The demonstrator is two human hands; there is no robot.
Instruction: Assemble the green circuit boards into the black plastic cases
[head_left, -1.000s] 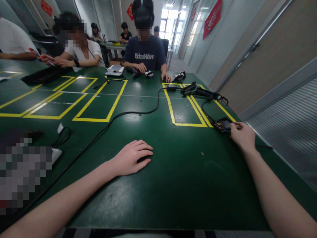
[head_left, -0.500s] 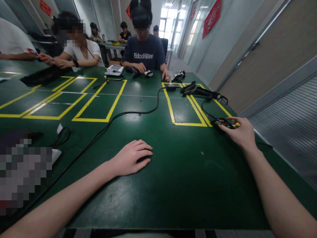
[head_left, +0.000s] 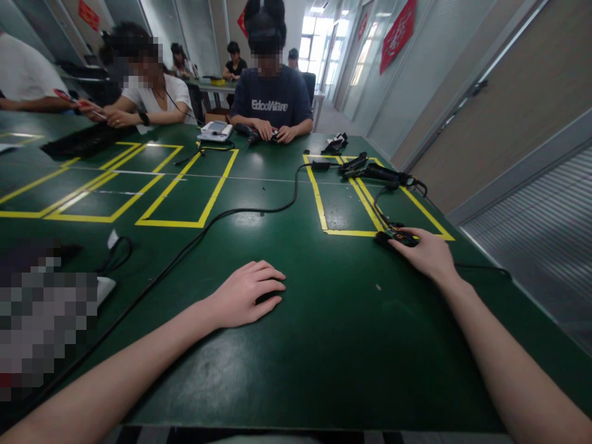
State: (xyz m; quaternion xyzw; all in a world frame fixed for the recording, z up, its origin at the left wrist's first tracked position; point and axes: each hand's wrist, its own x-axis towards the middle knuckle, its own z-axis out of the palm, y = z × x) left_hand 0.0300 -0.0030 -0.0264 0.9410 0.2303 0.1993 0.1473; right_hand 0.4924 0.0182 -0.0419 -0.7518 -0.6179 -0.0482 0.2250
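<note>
Here, right hand [head_left: 430, 254] curled round black device [head_left: 396, 235]; left hand [head_left: 250, 295] palm-down.

Bright window [head_left: 319, 27], glass partitions [head_left: 370, 95], green table [head_left: 324, 351]

- The small device [head_left: 396, 235] in your right hand [head_left: 429, 251] is black, with touches of green and orange.
- Your tabletop [head_left: 333, 333] is deep green, glossed with pale glare.
- Yellow tape [head_left: 169, 222] patterns it with rectangles, some edges doubled.
- The long cable [head_left: 240, 210] crossing before you is black, as is the gear [head_left: 377, 172] beyond the device.
- Facing you, a navy shirt [head_left: 272, 92] bears pale lettering.
- To your right, a red banner [head_left: 398, 34] carries darker markings; the blinds [head_left: 541, 203] are grey-striped.
</note>
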